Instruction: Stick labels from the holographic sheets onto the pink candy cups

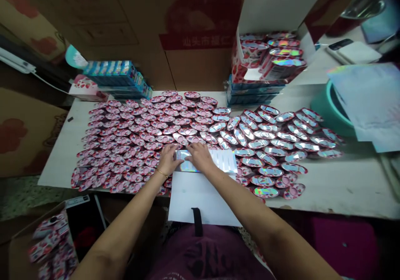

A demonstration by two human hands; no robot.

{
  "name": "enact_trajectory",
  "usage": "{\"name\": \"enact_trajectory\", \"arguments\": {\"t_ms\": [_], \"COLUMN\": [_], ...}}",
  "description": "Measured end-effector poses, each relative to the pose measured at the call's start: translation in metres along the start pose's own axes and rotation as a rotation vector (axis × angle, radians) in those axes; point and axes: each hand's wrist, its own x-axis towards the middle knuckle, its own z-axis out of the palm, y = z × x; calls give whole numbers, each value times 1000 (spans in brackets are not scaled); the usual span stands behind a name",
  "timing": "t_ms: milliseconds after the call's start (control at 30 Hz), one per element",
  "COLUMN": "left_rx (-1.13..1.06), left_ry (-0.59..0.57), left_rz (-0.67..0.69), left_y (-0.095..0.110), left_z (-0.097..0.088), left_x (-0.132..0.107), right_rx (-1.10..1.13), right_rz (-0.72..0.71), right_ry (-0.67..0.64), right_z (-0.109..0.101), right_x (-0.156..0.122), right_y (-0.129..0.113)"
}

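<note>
A sheet of shiny silver labels (pixel 229 161) lies in front of me on top of a plain white sheet (pixel 200 196). My left hand (pixel 168 161) is closed at the left end of the label sheet, thumb and fingers gripping its edge. My right hand (pixel 200 157) is closed over the same sheet just beside it, fingertips bent down onto it. Around both hands stand many small pink-and-red packs (pixel 131 139) with oval tops. Those to the right carry silver labels on top, like this pack (pixel 264 134).
Behind the packs are stacked blue boxes (pixel 114 73), an open carton of packs (pixel 265 59) and large cardboard boxes (pixel 200 17). A teal bucket (pixel 321 101) with a shiny sheet (pixel 371 105) over it stands right. A box of packs (pixel 51 238) sits low at left.
</note>
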Motion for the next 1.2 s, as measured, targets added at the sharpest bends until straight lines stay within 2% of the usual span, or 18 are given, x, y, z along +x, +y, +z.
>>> {"name": "enact_trajectory", "arguments": {"t_ms": [67,167,367,467,567,633,700,767,833,867,933,967,1033,1100,1200], "left_rx": [-13,-46,-63,-39,-8,9,34,27,-89,-204,-474,-595,-752,-828,-921], "left_ry": [35,30,35,53,50,27,10,15,-17,-82,-344,-477,-637,-698,-729], "left_rz": [15,34,78,90,86,91,74,42,24,29,-5,-49,-147,-219,-294], "left_y": [-3,-8,-11,-10,-12,-12,-5,15,49,71,116,138,175,202,223], "left_z": [1,2,4,6,7,4,-3,-13,-20,-21,-17,-11,8,32,68], "left_x": [-1,0,1,-1,1,5,7,5,-2,-8,-24,-33,-49,-61,-70], "right_rx": [-25,-20,-4,23,79,176,336,538,744,839,1015,1092,1200,1241,1249], "right_rz": [-9,-33,-115,-120,-97,-52,15,107,222,298,475,566,720,826,918], "right_ry": [-4,5,91,99,49,35,70,129,167,178,198,215,269,322,354], "right_z": [13,23,33,31,12,-13,-46,-78,-101,-108,-113,-112,-107,-101,-90], "right_x": [6,5,-17,-17,-16,-25,-46,-78,-116,-135,-172,-189,-220,-245,-272], "right_y": [-4,-5,3,1,-7,-13,-14,-10,0,6,20,27,42,56,74]}}
